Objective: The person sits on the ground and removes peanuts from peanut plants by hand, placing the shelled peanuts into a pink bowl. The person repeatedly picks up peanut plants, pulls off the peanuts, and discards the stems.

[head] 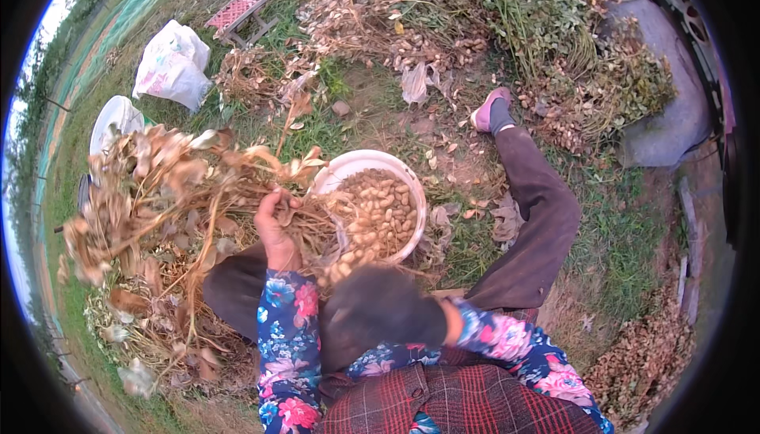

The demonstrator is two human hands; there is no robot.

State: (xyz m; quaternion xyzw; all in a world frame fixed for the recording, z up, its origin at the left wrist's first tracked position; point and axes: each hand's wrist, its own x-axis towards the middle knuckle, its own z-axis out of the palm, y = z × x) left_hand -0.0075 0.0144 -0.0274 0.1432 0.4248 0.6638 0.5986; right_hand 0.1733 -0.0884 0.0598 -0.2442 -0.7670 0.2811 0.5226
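My left hand [276, 233] is shut around the stems of a bunch of dried peanut plants [172, 190], whose brown leaves spread out to the left. The root end of the bunch reaches over a white plastic basin [379, 158] in front of me. Inside the basin lies a heap of unshelled peanuts [380, 214]. My right hand [386, 309] wears a dark glove and is blurred, low beside the basin's near edge. Its fingers cannot be made out, nor whether it holds anything.
Peanut plants [380, 12] are heaped ahead, with greener ones [534, 24] on a grey sheet [665, 137]. A white sack [172, 66], a white tub [116, 118] and a small stool [237, 15] stand left. My right leg [528, 196] stretches right of the basin.
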